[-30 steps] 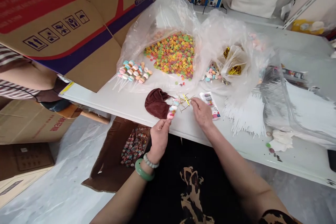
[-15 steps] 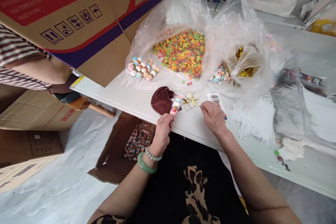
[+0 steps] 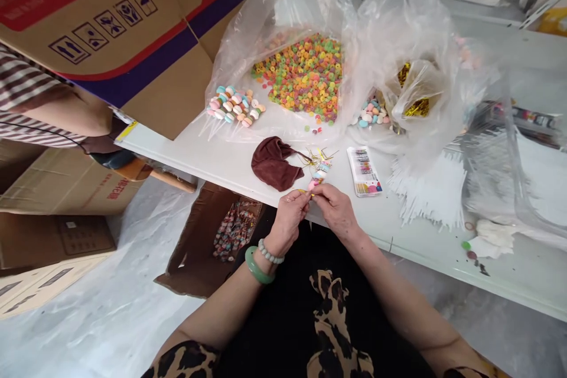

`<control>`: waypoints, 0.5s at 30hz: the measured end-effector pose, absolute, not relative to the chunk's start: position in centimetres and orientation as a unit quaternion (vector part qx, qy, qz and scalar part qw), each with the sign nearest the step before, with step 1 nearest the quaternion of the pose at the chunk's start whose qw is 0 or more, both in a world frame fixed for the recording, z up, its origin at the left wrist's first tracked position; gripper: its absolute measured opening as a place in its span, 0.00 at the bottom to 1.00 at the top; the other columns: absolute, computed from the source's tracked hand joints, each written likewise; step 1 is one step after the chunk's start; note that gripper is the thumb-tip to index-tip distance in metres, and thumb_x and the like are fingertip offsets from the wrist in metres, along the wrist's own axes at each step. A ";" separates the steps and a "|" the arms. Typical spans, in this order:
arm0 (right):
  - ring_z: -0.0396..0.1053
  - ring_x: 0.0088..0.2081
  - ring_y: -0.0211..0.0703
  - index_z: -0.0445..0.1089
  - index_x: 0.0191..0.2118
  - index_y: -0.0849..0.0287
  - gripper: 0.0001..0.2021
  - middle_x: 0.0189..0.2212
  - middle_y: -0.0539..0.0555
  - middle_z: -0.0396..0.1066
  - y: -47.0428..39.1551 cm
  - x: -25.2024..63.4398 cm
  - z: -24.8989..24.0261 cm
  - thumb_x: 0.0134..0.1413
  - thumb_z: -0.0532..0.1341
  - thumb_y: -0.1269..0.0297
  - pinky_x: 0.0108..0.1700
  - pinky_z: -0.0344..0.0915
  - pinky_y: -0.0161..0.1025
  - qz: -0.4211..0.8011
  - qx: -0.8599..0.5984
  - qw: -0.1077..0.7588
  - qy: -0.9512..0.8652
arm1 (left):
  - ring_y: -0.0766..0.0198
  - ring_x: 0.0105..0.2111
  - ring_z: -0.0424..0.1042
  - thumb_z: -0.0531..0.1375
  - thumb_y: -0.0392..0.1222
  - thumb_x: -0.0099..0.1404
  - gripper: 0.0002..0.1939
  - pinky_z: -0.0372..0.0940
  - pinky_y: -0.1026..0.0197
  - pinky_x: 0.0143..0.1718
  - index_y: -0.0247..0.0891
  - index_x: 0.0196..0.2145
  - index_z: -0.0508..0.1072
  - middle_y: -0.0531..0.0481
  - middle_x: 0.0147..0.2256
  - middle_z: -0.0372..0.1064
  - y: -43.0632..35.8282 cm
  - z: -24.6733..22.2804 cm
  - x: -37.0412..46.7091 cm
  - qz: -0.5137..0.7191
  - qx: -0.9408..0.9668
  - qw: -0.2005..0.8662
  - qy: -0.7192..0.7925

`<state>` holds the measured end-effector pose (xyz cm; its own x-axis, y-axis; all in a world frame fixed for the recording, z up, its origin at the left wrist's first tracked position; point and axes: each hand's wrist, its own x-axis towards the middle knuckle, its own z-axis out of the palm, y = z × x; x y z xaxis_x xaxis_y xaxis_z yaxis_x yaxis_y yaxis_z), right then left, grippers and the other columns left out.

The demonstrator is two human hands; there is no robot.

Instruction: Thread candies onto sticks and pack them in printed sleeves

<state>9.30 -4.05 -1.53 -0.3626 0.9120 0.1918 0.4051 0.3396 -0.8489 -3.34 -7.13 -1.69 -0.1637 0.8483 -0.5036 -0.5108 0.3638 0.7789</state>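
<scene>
My left hand (image 3: 292, 212) is closed on the lower end of a candy skewer (image 3: 319, 173) in a clear printed wrapper, which points up and away. Against it, my right hand (image 3: 334, 208) pinches a thin gold twist tie (image 3: 305, 191) at the wrapper's bottom; fingertips cover most of the tie. Just beyond the skewer lie several loose gold twist ties (image 3: 313, 156). A crumpled brown cloth (image 3: 275, 164) is left of them. To the right, a flat stack of printed wrappers (image 3: 364, 172) rests on the white table (image 3: 239, 168).
Clear bags hold ring candies (image 3: 310, 80) and pastel candies (image 3: 372, 113). Candy skewers (image 3: 234, 106) lie at the left, white sticks (image 3: 427, 192) at the right. An open carton (image 3: 186, 260) of finished skewers stands below. A large cardboard box (image 3: 177, 94) partly hides another person's arm (image 3: 75, 112).
My right hand has moved left from the twist-tie pile to my left hand, bringing a tie to the skewer's base. My left hand and the skewer have shifted slightly right.
</scene>
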 end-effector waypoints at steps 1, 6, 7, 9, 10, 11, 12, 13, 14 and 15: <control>0.71 0.39 0.43 0.72 0.36 0.55 0.08 0.36 0.52 0.75 -4.2 9.4 -1.5 0.58 0.55 0.66 0.44 0.66 0.39 0.385 -0.454 0.356 -0.720 | 0.77 0.16 0.49 0.70 0.51 0.48 0.20 0.39 0.68 0.18 0.35 0.21 0.66 0.58 0.16 0.56 -7.1 -1.7 -3.3 0.544 0.159 0.622 0.541; 0.71 0.35 0.42 0.74 0.31 0.55 0.07 0.31 0.50 0.75 -4.5 9.3 -1.4 0.53 0.59 0.62 0.41 0.65 0.38 0.429 -0.507 0.360 -0.655 | 0.76 0.18 0.48 0.67 0.53 0.52 0.20 0.42 0.68 0.20 0.35 0.21 0.65 0.60 0.16 0.52 -7.2 -2.0 -2.5 0.560 0.200 0.591 0.546; 0.70 0.34 0.42 0.74 0.30 0.56 0.06 0.30 0.49 0.75 -4.5 9.2 -1.4 0.51 0.60 0.62 0.41 0.65 0.38 0.438 -0.512 0.361 -0.645 | 0.75 0.19 0.49 0.67 0.52 0.52 0.20 0.44 0.68 0.21 0.35 0.20 0.64 0.60 0.17 0.52 -7.2 -2.1 -2.3 0.567 0.211 0.580 0.545; 0.69 0.32 0.41 0.73 0.28 0.56 0.05 0.27 0.48 0.74 -4.4 9.0 -1.6 0.48 0.62 0.62 0.39 0.64 0.38 0.459 -0.524 0.371 -0.614 | 0.74 0.20 0.51 0.66 0.52 0.52 0.20 0.47 0.67 0.22 0.35 0.20 0.64 0.59 0.18 0.54 -7.4 -2.1 -2.0 0.583 0.227 0.563 0.540; 0.68 0.30 0.40 0.73 0.27 0.56 0.04 0.25 0.48 0.72 -4.3 8.9 -1.7 0.46 0.64 0.62 0.37 0.64 0.38 0.476 -0.529 0.380 -0.591 | 0.74 0.21 0.52 0.66 0.52 0.53 0.20 0.48 0.67 0.23 0.35 0.20 0.64 0.59 0.18 0.55 -7.5 -2.1 -2.0 0.589 0.228 0.560 0.536; 0.67 0.27 0.39 0.72 0.27 0.56 0.05 0.23 0.47 0.71 -4.1 8.9 -1.7 0.44 0.66 0.62 0.34 0.64 0.37 0.502 -0.531 0.388 -0.561 | 0.74 0.21 0.52 0.65 0.52 0.53 0.20 0.48 0.67 0.23 0.35 0.19 0.63 0.58 0.18 0.55 -7.5 -2.0 -2.0 0.593 0.221 0.562 0.533; 0.65 0.24 0.37 0.71 0.27 0.56 0.07 0.21 0.46 0.69 -3.9 9.1 -1.7 0.41 0.68 0.61 0.30 0.63 0.36 0.543 -0.523 0.392 -0.528 | 0.74 0.21 0.52 0.65 0.53 0.53 0.21 0.48 0.67 0.23 0.36 0.19 0.62 0.59 0.17 0.55 -7.6 -1.8 -2.2 0.592 0.209 0.573 0.526; 0.63 0.22 0.36 0.70 0.29 0.56 0.10 0.20 0.45 0.67 -3.8 9.4 -1.6 0.39 0.70 0.61 0.28 0.62 0.36 0.589 -0.505 0.384 -0.501 | 0.74 0.20 0.51 0.65 0.54 0.53 0.22 0.47 0.67 0.22 0.36 0.19 0.62 0.59 0.17 0.54 -7.6 -1.6 -2.6 0.583 0.204 0.596 0.512; 0.63 0.21 0.36 0.71 0.33 0.55 0.14 0.19 0.44 0.66 -3.6 9.8 -1.4 0.37 0.71 0.60 0.26 0.62 0.36 0.633 -0.479 0.359 -0.490 | 0.74 0.19 0.50 0.65 0.55 0.52 0.22 0.45 0.67 0.21 0.36 0.19 0.62 0.59 0.17 0.54 -7.7 -1.4 -2.9 0.562 0.209 0.634 0.488; 0.64 0.21 0.37 0.72 0.37 0.55 0.17 0.20 0.45 0.66 -3.6 10.4 -1.0 0.37 0.72 0.60 0.25 0.63 0.36 0.664 -0.455 0.318 -0.501 | 0.75 0.18 0.50 0.66 0.55 0.52 0.22 0.44 0.66 0.20 0.36 0.19 0.63 0.58 0.17 0.55 -7.8 -1.2 -3.4 0.529 0.224 0.682 0.453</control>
<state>10.44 -3.58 -1.02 -0.3848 0.8779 -0.2849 0.0338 -0.2950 -0.9549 -3.40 -7.84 -1.17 0.0312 0.9240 -0.3810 -0.5188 0.3408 0.7840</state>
